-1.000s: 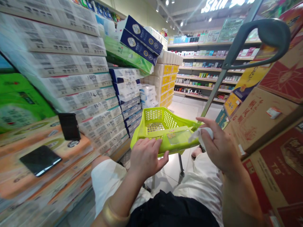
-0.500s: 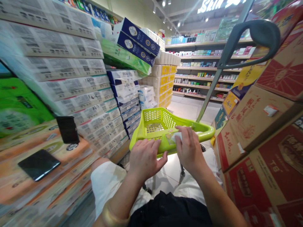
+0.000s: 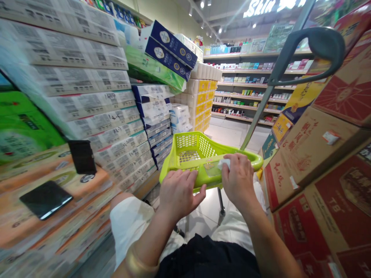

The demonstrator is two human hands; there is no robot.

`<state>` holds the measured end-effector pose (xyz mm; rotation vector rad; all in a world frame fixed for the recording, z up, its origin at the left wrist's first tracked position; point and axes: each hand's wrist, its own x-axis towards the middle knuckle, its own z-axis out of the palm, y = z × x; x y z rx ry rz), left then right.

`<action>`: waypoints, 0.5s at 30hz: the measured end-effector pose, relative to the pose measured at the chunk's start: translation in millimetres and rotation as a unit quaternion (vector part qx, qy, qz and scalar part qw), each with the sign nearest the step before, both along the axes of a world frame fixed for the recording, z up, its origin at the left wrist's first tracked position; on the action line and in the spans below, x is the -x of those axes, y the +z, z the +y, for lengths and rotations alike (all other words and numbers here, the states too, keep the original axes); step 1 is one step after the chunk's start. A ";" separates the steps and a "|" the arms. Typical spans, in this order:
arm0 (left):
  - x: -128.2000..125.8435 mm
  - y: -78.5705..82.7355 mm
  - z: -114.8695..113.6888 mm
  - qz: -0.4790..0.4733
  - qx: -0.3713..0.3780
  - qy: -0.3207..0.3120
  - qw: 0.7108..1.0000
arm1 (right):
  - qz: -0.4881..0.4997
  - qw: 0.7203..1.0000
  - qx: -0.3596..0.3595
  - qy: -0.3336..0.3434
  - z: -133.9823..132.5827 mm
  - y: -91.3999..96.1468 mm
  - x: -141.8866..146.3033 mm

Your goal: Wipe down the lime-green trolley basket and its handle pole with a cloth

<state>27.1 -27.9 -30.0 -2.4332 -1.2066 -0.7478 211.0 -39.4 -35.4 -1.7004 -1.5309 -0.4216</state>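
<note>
A lime-green shopping basket (image 3: 199, 143) with perforated walls stands in front of my knees, its grey pull handle (image 3: 292, 58) rising to the upper right. My left hand (image 3: 179, 193) grips the near rim at its left part, thumb on my side. A crumpled white tissue (image 3: 224, 163) shows under the fingers of my right hand (image 3: 237, 177), pressed against the top of the same rim. Between the hands a clear label patch (image 3: 212, 169) sits on the rim. Inside the basket I see only its perforated bottom.
Wrapped tissue packs (image 3: 95, 104) are piled high on the left. A black phone (image 3: 46, 199) and a dark upright object (image 3: 82, 156) rest on orange packs. Cardboard cartons (image 3: 313, 146) crowd the right side. Stocked shelves (image 3: 246, 71) stand across the tiled floor ahead.
My right hand has slid to the right along the rim with the tissue, uncovering more of the label patch. My left hand holds the same place.
</note>
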 end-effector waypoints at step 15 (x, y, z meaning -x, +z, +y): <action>0.5 1.6 0.1 -0.008 -0.007 -0.004 1.000 | -0.026 0.991 0.014 0.128 -3.6 12.9 7.4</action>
